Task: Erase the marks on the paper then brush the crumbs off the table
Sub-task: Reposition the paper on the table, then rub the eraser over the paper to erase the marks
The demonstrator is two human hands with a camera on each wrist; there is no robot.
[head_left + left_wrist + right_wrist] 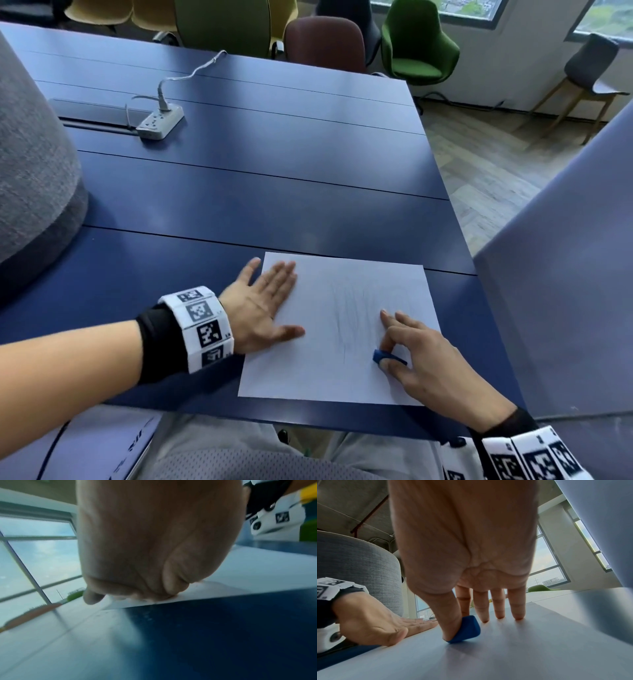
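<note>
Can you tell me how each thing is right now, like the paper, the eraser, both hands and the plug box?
White sheet of paper: flat on the table, faint pencil marks still on it.
Small blue eraser: tilted, an edge touching the paper.
Left hand: flat, pressing the paper's left edge.
Right hand: pinching the eraser.
White power strip: one cable plugged in.
Dark blue table: bearing the paper.

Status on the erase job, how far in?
Nothing is finished: faint pencil marks still cross the paper. In hand: left hand flat on the sheet, right hand pinching the blue eraser against it. Left: finish erasing, then brush off crumbs.
</note>
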